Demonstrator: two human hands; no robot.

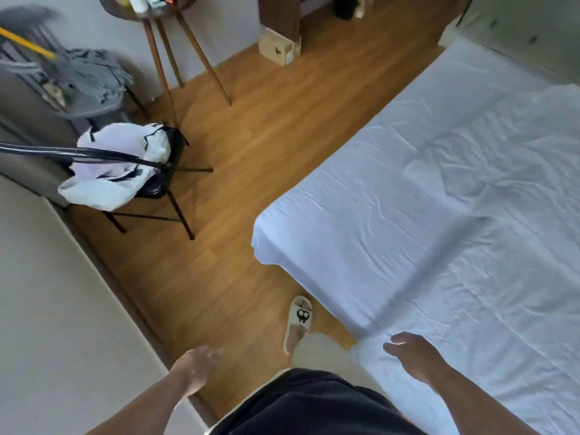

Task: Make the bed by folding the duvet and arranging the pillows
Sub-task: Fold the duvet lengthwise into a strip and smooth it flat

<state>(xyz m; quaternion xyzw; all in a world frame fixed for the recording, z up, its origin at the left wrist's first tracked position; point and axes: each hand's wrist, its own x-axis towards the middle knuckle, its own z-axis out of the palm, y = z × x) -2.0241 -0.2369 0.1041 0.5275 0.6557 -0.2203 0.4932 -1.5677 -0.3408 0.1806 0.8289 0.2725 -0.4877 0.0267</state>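
Bedroom in a home. You stand beside a bed (439, 215) under a wrinkled white sheet; it fills the right side. Wood-look plank floor (251, 146). Black folding chair (174, 152) with a white garment (119, 183) heaped on it. Grey clothes (91, 76) draped by the wall. Small round table (162, 73) on slanted wooden legs, containers (139, 3) on top. Your foot wears a house slipper (301, 313) with a cartoon face.
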